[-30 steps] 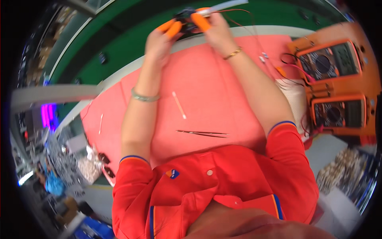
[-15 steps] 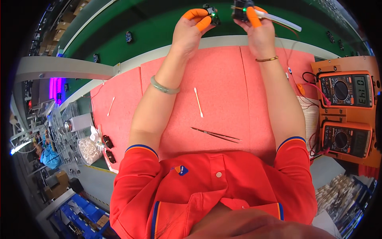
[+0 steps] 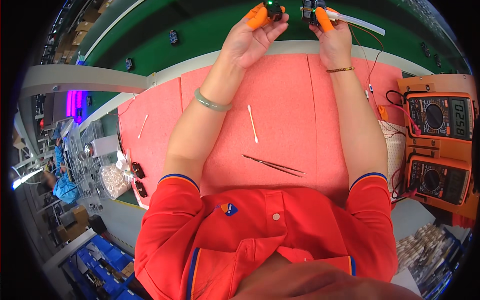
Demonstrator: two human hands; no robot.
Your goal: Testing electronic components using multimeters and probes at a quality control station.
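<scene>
At the far edge of my pink foam mat (image 3: 280, 95), above a dark green belt (image 3: 210, 42), both my hands are raised and well apart from each other; orange covers sheathe some of my fingertips. My left hand (image 3: 251, 41) pinches a small black device (image 3: 274, 11) that shows a green light, its uncovered fingers loosely spread; my right hand (image 3: 334, 42) grips a boxy black module (image 3: 308, 12), also with a small light, thumb pressed near its side; a translucent tube (image 3: 362, 24) juts rightward from beside that thumb, and thin reddish wires (image 3: 378, 54) trail down toward the mat's right side.

Between my forearms a cotton swab (image 3: 253, 124) lies on the mat; nearer my red shirt (image 3: 250, 220) rest dark, slender tweezers (image 3: 274, 165), their tips to the right and slightly parted; a second swab (image 3: 143, 126) lies to the left of my left arm.

On my right, two orange-framed multimeters (image 3: 440, 116) sit on an orange stand (image 3: 425, 85), one beyond the other; at lower left stands a clear tub (image 3: 114, 181) of small white pieces; little dark units (image 3: 173, 37) dot the belt.
</scene>
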